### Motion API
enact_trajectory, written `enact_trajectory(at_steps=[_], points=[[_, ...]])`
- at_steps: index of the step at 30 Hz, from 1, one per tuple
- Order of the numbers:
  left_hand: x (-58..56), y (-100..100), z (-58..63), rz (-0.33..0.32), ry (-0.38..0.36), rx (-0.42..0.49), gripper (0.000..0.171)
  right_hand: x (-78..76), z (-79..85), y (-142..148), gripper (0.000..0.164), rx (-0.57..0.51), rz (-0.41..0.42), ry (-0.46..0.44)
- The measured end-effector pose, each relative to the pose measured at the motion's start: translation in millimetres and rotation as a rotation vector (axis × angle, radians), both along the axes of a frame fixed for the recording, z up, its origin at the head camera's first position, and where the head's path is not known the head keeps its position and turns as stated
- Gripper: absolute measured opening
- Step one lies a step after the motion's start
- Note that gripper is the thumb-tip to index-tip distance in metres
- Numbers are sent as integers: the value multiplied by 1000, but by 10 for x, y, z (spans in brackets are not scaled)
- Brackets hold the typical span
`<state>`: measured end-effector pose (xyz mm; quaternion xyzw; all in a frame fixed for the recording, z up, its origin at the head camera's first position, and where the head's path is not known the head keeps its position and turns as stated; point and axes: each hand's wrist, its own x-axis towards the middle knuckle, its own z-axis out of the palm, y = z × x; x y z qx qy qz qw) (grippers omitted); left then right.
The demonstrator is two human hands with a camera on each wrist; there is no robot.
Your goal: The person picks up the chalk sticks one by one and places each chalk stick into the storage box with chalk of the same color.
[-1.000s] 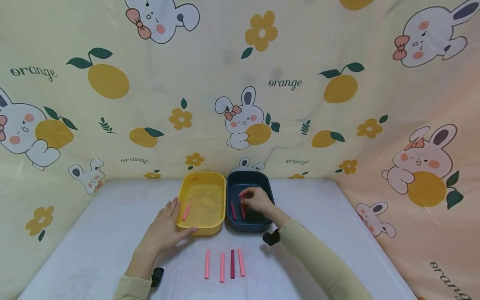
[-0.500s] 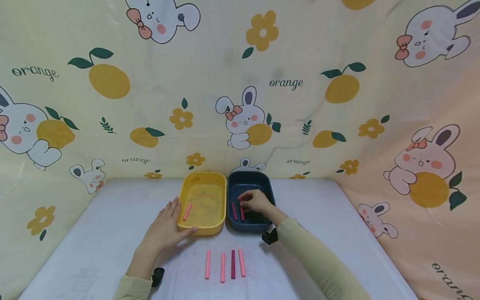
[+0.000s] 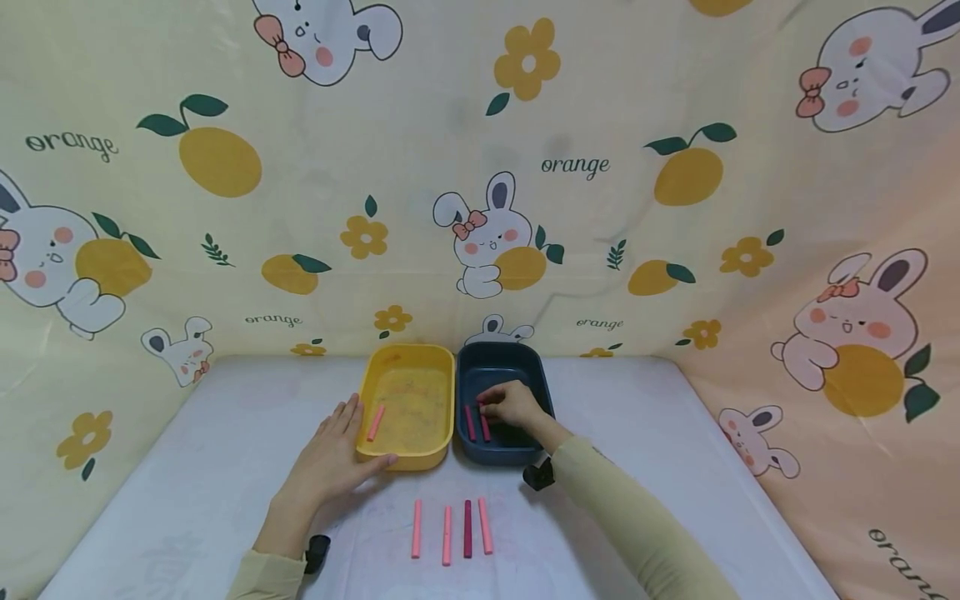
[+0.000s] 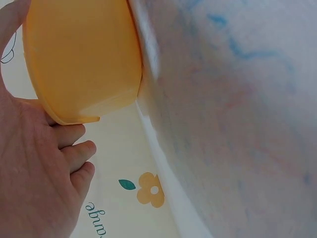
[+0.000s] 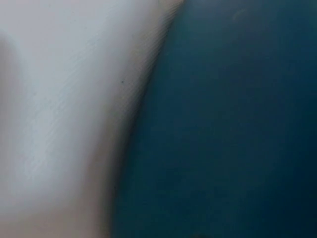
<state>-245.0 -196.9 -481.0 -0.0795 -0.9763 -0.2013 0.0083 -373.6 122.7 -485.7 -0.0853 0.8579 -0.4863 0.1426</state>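
Observation:
My left hand lies at the near left corner of a yellow plastic tub. Its fingers extend along the left side and its thumb along the front rim; the left wrist view has fingertips against the outer wall. One light pink chalk stick is inside. My right hand reaches into the dark blue tub, pinching a dark pink chalk stick partly hidden by the fingers. Left of that lies another dark pink chalk stick. The right wrist view is blurred, mostly blue wall.
In front of the tubs, a row of chalk sticks lies on the white table: light pink ones and a dark pink one. The tubs stand side by side near a patterned backdrop.
The right hand has shifted slightly inside the blue tub, lowering the dark pink chalk stick beside the other one. The left hand has stayed at the yellow tub.

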Motion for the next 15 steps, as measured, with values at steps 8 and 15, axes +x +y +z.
enact_trajectory(at_steps=[8,15], points=[[0,10,9,4,-8,-4,129,1,-16,-1,17,53,1,37],[-6,3,8,-3,9,-2,128,8,-9,-4,16,79,13,56]])
